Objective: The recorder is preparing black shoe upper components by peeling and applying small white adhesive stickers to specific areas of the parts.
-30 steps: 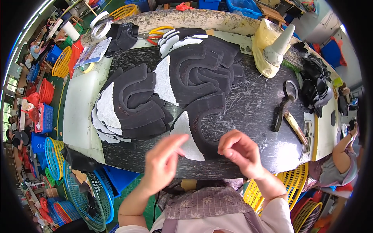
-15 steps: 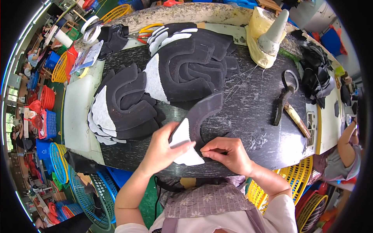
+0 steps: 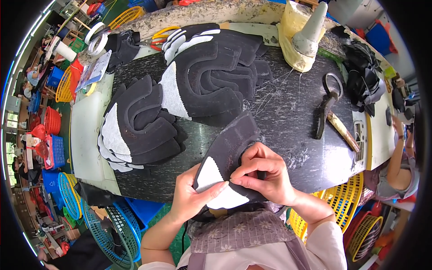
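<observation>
Nearest the person, both hands work on 1 curved black shoe piece (image 3: 229,153) with a white toothed-edge patch, lying at the near edge of the dark worktable (image 3: 288,121). The left hand (image 3: 191,198) lies under and against the white end, fingers stretched along its lower edge and thumb resting on the white patch. The right hand (image 3: 263,173) pinches the piece from the other side, thumb and forefinger closed together on the seam where white meets black, the other fingers curled over the black part. The piece's far end curves up and away across the table, free of the hands.

Just beyond, to the left, a fanned stack of black and white pieces (image 3: 135,126) lies on the table, well apart from the held piece. Farther back a second, larger stack (image 3: 207,72) spreads across the middle of the table. To the right, a dark metal tool with a ring end (image 3: 326,105) lies beside a wooden-handled tool (image 3: 344,132), both untouched.

At the far edge stands a grey cone (image 3: 312,31) on a pale yellow lump. A heap of black scraps (image 3: 362,76) sits at the far right. Rolls of white tape (image 3: 96,38) lie at the far left corner. Another person's arm (image 3: 398,157) shows at the right rim.
</observation>
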`<state>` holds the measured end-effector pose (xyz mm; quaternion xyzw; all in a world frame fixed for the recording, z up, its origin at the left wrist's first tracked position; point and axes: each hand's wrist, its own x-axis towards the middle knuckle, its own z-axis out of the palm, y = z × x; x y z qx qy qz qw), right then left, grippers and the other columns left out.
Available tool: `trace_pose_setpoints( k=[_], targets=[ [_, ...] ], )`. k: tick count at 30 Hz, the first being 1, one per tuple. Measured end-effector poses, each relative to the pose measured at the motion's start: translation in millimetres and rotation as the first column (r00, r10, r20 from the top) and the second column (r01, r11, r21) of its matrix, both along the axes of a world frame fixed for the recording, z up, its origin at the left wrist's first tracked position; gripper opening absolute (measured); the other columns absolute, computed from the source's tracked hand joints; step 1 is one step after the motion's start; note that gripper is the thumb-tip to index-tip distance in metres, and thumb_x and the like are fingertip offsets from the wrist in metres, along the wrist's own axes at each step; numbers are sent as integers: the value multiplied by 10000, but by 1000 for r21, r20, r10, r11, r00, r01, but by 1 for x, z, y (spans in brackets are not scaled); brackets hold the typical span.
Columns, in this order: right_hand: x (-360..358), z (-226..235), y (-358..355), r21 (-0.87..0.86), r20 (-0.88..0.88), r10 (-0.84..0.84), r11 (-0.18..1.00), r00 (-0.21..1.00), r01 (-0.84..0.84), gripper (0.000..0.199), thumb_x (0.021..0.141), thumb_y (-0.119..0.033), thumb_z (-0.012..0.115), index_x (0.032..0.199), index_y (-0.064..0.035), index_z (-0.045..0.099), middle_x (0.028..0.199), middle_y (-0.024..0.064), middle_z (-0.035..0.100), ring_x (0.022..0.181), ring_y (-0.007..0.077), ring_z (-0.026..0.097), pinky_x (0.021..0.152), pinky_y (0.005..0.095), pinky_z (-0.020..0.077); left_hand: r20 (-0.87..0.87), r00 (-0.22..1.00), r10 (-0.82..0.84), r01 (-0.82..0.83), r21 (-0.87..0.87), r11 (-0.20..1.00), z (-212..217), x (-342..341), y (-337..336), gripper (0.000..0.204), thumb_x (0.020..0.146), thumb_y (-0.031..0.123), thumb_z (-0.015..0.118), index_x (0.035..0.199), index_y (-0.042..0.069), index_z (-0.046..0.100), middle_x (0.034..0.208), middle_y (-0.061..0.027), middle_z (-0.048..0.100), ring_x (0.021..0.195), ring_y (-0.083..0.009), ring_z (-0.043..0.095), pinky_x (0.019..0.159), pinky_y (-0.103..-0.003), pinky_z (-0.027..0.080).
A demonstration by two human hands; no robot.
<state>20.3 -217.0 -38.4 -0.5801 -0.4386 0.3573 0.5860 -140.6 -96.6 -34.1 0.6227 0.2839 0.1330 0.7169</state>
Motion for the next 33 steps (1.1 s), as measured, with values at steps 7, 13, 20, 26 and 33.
trace_pose_setpoints(
  k=[7, 13, 20, 26, 33],
  targets=[
    [-10, -9, 5, 72, -30, -66, 995, 997, 68, 172, 677, 28, 761, 807, -36, 668, 848, 20, 529, 743, 88, 513, 656, 225, 443, 49, 996, -73, 56, 289, 956, -5, -3, 3, 102, 745, 12, 684, 813, -26, 618, 734, -54, 573, 635, -108, 557, 552, -240, 414],
    [-19, -17, -3, 51, -442, -106, 988, 891, 143, 226, 734, 77, 711, 754, -37, 516, 812, 25, 570, 761, 60, 562, 689, 214, 476, 76, 994, -73, 9, 627, 779, 7, 5, -5, 89, 737, -1, 675, 810, -30, 632, 752, -101, 598, 608, -197, 596, 526, -279, 444],
    [-3, -6, -4, -23, -563, 17, 999, 826, -36, 371, 690, 98, 740, 607, -86, 429, 702, 17, 570, 692, 51, 554, 619, 196, 464, 116, 973, -200, 144, 375, 916, 0, 4, 8, 141, 709, 54, 732, 781, -34, 649, 749, -93, 621, 587, -150, 602, 491, -252, 430],
    [0, -3, -6, -18, -583, 69, 995, 810, -97, 304, 698, 71, 749, 632, -56, 480, 695, 27, 596, 683, 61, 572, 635, 209, 482, 121, 982, -147, 130, 139, 982, -10, 2, 4, 157, 709, 72, 750, 759, -40, 653, 674, -66, 600, 555, -96, 566, 462, -228, 381],
    [-11, -5, -6, 0, -466, -63, 997, 882, 71, 247, 663, 109, 745, 677, -33, 544, 728, 66, 615, 685, 82, 596, 607, 211, 481, 123, 991, -55, 15, 310, 951, 2, 8, -2, 109, 731, 56, 715, 736, -20, 637, 657, -59, 592, 550, -109, 566, 467, -250, 390]
  ],
)
